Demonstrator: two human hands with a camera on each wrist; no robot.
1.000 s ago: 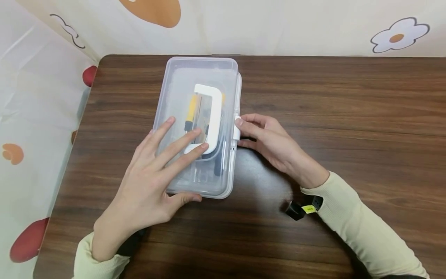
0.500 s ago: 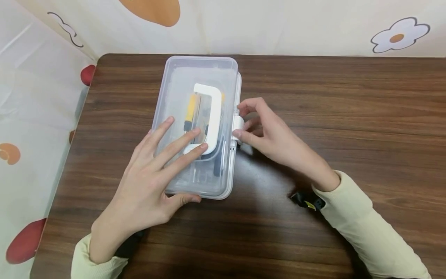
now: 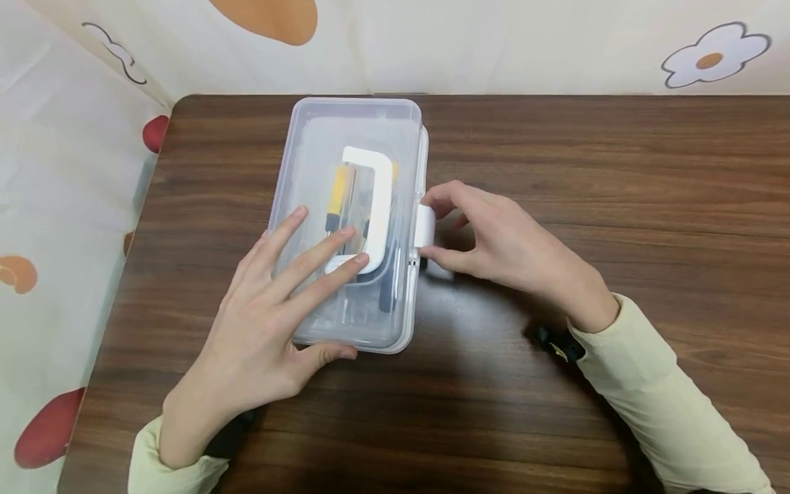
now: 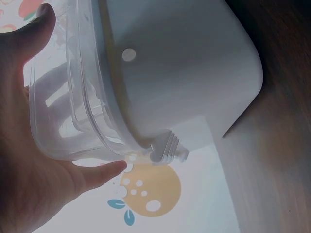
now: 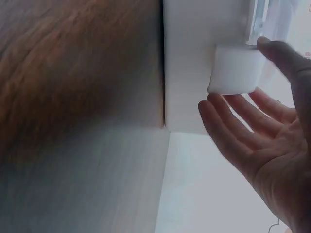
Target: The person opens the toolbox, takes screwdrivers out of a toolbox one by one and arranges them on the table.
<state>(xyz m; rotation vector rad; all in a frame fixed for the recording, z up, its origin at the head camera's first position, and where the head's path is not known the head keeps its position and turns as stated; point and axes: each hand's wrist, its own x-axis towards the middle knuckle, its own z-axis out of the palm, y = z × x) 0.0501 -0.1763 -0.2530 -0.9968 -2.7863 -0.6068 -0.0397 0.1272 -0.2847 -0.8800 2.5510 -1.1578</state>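
Observation:
A storage box with a clear plastic lid (image 3: 321, 137) stands upright on the table, its pale body (image 4: 184, 63) visible in the left wrist view. A white carry handle (image 3: 383, 206) lies flat on the lid, and a yellow-and-black tool handle (image 3: 337, 195) shows through the plastic. My left hand (image 3: 259, 329) rests on the lid with fingers spread, thumb at the near edge. On the box's right side, my right hand (image 3: 500, 233) pinches a white latch (image 3: 424, 226) by its two ends, between thumb and fingers. That latch (image 5: 235, 69) sticks out from the box wall.
Dark wood table (image 3: 617, 206) extends to the right and in front of the box. A patterned cloth (image 3: 494, 48) hangs behind the table and along its left. A small side clip (image 4: 166, 147) shows on the box's rim in the left wrist view.
The right hand's thumb has moved from the latch's face to its near end, with the index finger at the far end. The latch now stands farther out. The left hand stays put.

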